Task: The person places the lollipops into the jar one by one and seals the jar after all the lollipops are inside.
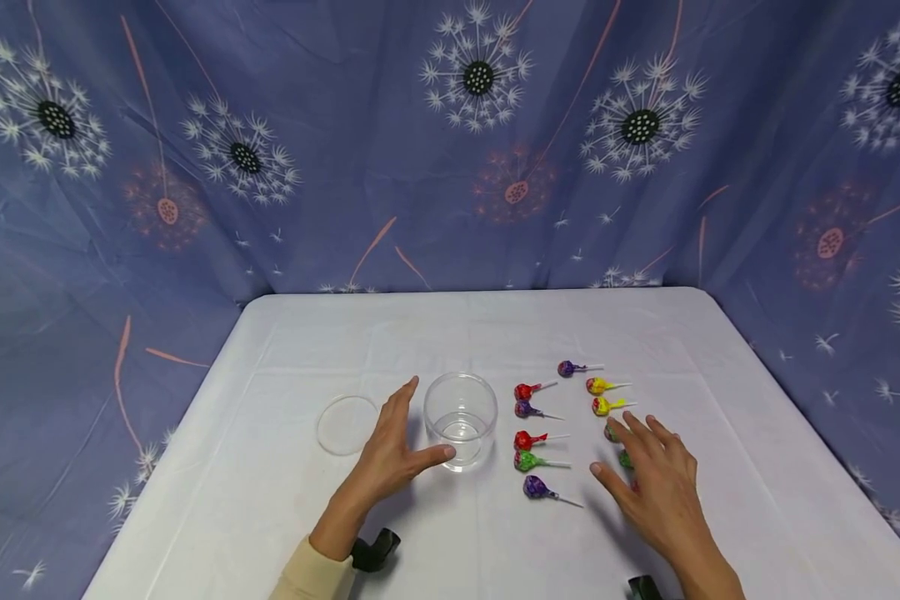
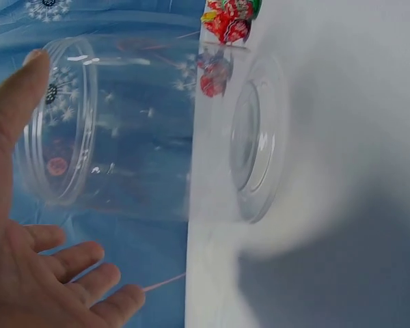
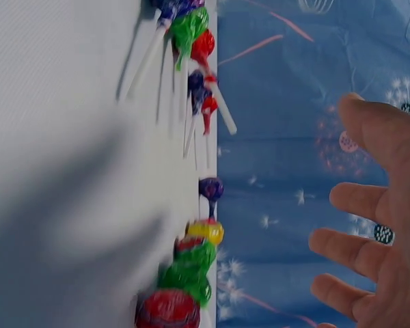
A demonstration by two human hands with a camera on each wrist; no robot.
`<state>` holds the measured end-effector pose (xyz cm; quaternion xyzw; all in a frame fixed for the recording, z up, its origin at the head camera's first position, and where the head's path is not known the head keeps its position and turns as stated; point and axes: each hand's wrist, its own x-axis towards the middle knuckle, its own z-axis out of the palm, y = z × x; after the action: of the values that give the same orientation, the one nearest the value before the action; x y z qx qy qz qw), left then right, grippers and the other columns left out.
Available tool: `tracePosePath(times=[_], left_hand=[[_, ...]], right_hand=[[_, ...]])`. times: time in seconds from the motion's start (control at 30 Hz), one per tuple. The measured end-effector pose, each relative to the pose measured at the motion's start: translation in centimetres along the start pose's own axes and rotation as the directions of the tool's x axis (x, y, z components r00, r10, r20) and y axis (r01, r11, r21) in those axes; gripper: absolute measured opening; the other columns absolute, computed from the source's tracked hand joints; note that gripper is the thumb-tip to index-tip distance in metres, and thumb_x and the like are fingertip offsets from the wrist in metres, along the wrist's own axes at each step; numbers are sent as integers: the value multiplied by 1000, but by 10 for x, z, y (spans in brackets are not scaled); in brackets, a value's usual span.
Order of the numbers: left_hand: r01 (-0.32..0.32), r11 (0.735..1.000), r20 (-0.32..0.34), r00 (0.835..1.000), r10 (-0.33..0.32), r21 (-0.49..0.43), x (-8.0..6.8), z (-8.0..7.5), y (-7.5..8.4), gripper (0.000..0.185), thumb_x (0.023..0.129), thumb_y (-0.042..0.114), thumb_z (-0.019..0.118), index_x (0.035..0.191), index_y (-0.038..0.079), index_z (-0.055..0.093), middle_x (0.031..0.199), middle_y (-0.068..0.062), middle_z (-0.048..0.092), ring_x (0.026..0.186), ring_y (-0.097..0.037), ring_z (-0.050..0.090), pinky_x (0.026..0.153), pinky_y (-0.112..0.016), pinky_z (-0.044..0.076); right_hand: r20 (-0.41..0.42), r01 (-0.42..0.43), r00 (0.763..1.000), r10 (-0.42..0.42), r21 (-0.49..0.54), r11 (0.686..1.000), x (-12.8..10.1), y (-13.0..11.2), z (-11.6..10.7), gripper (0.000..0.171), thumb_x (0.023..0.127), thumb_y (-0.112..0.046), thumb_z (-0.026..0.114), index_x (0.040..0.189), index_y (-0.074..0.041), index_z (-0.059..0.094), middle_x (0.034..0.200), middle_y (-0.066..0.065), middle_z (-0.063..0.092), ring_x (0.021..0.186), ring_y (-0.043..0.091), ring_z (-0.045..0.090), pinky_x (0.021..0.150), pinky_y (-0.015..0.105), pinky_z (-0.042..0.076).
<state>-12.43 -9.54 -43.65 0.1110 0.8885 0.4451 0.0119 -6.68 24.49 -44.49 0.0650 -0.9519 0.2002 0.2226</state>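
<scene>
A clear plastic jar (image 1: 461, 419) (image 2: 150, 130) stands open on the white table (image 1: 345, 333). My left hand (image 1: 397, 450) (image 2: 27, 260) is spread just left of the jar, fingers straight and thumb near its base, holding nothing. Right of the jar lie several wrapped lollipops (image 1: 542, 439) (image 3: 188, 41) in two rows: red, purple, green and yellow. My right hand (image 1: 656, 479) (image 3: 372, 232) hovers open over the nearer end of the right row, covering some of them.
The jar's clear lid (image 1: 347, 424) lies flat to the left of my left hand. A blue dandelion-print cloth (image 1: 450, 142) hangs behind and on both sides of the table.
</scene>
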Motion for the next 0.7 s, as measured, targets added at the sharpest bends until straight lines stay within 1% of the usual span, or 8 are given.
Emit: tracePosePath(times=[0.07,0.3,0.47,0.7], left_hand=[[-5,1000,11,1000,6,-30,2,3,0,108,67,52,79,151,27,16,155,-2,23,144,-26,24,113,-53,29],[-23,992,23,999,26,-122,8,15,-2,109,66,47,82,151,23,17,154,-6,26,142,-30,26,112,-56,28],[-9,989,36,999,14,-149,11,20,-3,109,67,42,84,151,24,16,154,-7,26,142,-30,26,113,-55,27],[22,982,44,999,-14,-188,12,23,-2,108,67,36,84,150,26,16,154,-8,26,141,-32,28,112,-58,26]], right_hand=[[-4,-9,1000,9,-2,1000,-3,4,-2,64,75,-34,77,130,-11,54,135,20,50,127,40,34,94,60,24],[-26,-32,999,32,5,999,-14,19,-9,61,72,-29,79,125,-9,56,129,21,53,122,41,37,90,59,25],[-29,-63,998,62,-16,998,-23,30,-13,61,71,-28,80,123,-8,57,128,21,53,119,42,38,88,57,25],[-36,-96,995,96,-22,995,-33,44,-15,62,66,-26,83,120,-8,58,123,20,55,116,41,38,86,56,26]])
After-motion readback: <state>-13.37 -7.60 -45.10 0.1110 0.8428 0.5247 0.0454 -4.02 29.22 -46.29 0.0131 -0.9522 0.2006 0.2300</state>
